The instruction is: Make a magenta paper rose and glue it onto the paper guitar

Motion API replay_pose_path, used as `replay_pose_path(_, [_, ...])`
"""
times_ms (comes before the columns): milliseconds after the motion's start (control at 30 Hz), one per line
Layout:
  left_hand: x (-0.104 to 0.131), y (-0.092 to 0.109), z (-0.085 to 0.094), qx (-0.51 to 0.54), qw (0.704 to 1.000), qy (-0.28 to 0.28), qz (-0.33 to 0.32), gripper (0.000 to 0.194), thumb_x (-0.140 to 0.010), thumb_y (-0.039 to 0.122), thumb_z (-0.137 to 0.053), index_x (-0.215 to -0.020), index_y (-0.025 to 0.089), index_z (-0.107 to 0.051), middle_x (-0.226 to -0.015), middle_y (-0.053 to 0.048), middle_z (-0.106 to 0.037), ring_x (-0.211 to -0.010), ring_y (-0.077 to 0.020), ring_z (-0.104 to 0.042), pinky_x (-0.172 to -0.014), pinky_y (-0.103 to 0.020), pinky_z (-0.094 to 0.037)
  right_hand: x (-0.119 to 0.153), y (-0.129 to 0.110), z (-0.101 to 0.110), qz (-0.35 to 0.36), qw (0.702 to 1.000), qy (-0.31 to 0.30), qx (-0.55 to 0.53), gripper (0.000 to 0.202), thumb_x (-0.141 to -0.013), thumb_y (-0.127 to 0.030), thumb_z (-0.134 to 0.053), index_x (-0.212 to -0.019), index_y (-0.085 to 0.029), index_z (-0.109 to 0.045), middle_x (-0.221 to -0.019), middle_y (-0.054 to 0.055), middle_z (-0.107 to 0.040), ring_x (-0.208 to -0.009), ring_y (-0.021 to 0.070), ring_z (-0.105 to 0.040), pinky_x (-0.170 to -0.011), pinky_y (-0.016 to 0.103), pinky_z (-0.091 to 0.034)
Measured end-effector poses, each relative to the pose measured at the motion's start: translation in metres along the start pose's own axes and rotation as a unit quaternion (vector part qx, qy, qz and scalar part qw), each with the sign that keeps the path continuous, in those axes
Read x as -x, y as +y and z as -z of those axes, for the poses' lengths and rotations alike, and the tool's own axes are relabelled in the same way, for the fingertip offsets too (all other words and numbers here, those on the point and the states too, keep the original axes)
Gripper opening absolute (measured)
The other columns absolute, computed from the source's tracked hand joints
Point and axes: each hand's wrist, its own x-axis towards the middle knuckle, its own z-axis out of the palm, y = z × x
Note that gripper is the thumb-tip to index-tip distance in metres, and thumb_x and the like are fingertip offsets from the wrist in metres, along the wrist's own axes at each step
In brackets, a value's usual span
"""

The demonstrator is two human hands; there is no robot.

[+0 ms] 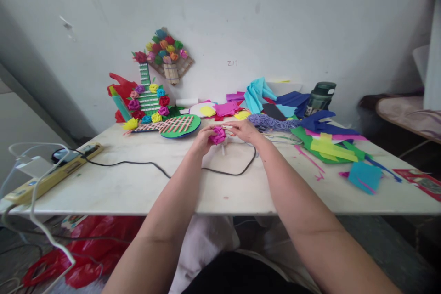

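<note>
flower [217,135], magenta, pinched in left hand [206,138]. close beside it, right hand [244,130], partly curled (grip hard to tell), over pale surface [220,195].

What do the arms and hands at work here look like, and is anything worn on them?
They are a person's: two bare arms with no sleeves in view and no cables or markings. The left hand and right hand show no gloves, and no watch or bracelet shows at either wrist. Rings are too small to tell.
</note>
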Motion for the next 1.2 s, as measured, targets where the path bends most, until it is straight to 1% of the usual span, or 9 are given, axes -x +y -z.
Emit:
replay_pose_path(100, [-0.001,0.0,0.001,-0.009,1.0,-0.004,0.003,0.027,-0.056,0.003,-0.053,-0.08,0.011,-0.061,-0.066,-0.003,-0.061,-0.057,-0.0136,-0.057,-0.055,-0.028,-0.051,0.001,-0.003,0.002,0.019,1.0,-0.011,0.005,0.038,-0.085,-0.02,-0.056,-0.121,-0.03,-0.066,-0.103,0.002,-0.074,-0.089,0.0178,-0.066,-0.079,0.026,-0.046])
replay_pose_path(167, [-0.002,-0.001,0.001,-0.015,1.0,-0.003,0.007,0.025,-0.055,0.003,-0.052,-0.077,0.011,-0.06,-0.064,-0.002,-0.06,-0.056,-0.0131,-0.056,-0.054,-0.027,-0.05,0.002,-0.005,0.004,0.022,1.0,-0.021,0.007,0.038,-0.085,-0.019,-0.056,-0.12,-0.031,-0.066,-0.106,0.002,-0.073,-0.094,0.0178,-0.066,-0.081,0.026,-0.046])
replay_pose_path(400, [-0.003,-0.002,0.002,-0.02,1.0,-0.006,0.02,0.023,-0.053,0.003,-0.052,-0.073,0.01,-0.06,-0.062,-0.002,-0.058,-0.054,-0.0108,-0.054,-0.053,-0.023,-0.046,0.005,-0.012,0.01,0.019,0.998,-0.052,0.005,0.037,-0.086,-0.02,-0.056,-0.121,-0.029,-0.065,-0.091,0.002,-0.075,-0.082,0.0162,-0.066,-0.076,0.024,-0.046])
replay_pose_path(600, [-0.004,-0.003,0.003,-0.019,0.999,-0.026,0.025,0.022,-0.052,0.002,-0.052,-0.072,0.01,-0.06,-0.061,-0.002,-0.058,-0.051,-0.0099,-0.054,-0.05,-0.021,-0.045,0.003,-0.006,0.007,0.022,0.999,-0.042,-0.011,0.035,-0.085,-0.02,-0.056,-0.118,-0.027,-0.067,-0.081,0.001,-0.075,-0.075,0.014,-0.064,-0.072,0.023,-0.045])
replay_pose_path(700, [-0.002,-0.002,0.002,-0.015,0.999,-0.024,0.033,0.023,-0.053,0.003,-0.052,-0.073,0.01,-0.059,-0.063,-0.003,-0.059,-0.053,-0.0113,-0.056,-0.052,-0.023,-0.047,0.003,-0.005,0.004,0.028,0.999,-0.034,-0.031,0.033,-0.085,-0.021,-0.056,-0.115,-0.027,-0.069,-0.083,0.001,-0.075,-0.074,0.014,-0.064,-0.072,0.023,-0.046])
replay_pose_path(833, [0.001,0.002,0.001,0.001,0.998,-0.024,0.06,0.02,-0.057,0.009,-0.052,-0.075,0.011,-0.061,-0.067,-0.006,-0.063,-0.058,-0.0158,-0.06,-0.056,-0.029,-0.052,0.003,-0.007,0.003,0.02,0.998,-0.034,-0.049,0.032,-0.085,-0.019,-0.056,-0.113,-0.027,-0.071,-0.088,0.001,-0.075,-0.077,0.0138,-0.065,-0.074,0.022,-0.046])
replay_pose_path(1000, [0.001,0.002,0.001,0.033,0.998,0.004,0.055,0.013,-0.059,0.011,-0.055,-0.07,0.011,-0.06,-0.062,-0.005,-0.061,-0.053,-0.0143,-0.059,-0.052,-0.027,-0.05,0.003,-0.01,0.004,0.021,0.997,-0.039,-0.067,0.033,-0.085,-0.017,-0.054,-0.112,-0.026,-0.071,-0.082,0.0,-0.074,-0.079,0.0138,-0.065,-0.074,0.022,-0.046])
replay_pose_path(1100, [-0.001,0.001,0.001,0.012,0.999,0.009,0.045,0.01,-0.061,0.014,-0.059,-0.07,0.01,-0.061,-0.061,-0.004,-0.061,-0.052,-0.0126,-0.058,-0.051,-0.024,-0.048,0.003,-0.009,0.002,0.027,0.996,-0.044,-0.076,0.033,-0.085,-0.018,-0.054,-0.112,-0.026,-0.071,-0.082,0.0,-0.074,-0.08,0.0142,-0.065,-0.074,0.023,-0.046])
replay_pose_path(1200, [-0.002,0.0,0.002,-0.027,0.999,0.012,0.028,0.006,-0.061,0.013,-0.061,-0.066,0.01,-0.062,-0.057,-0.004,-0.06,-0.049,-0.0106,-0.055,-0.048,-0.021,-0.046,0.0,-0.005,-0.002,0.033,0.995,-0.048,-0.076,0.032,-0.084,-0.019,-0.055,-0.11,-0.027,-0.072,-0.086,0.0,-0.075,-0.08,0.0146,-0.065,-0.074,0.023,-0.047])
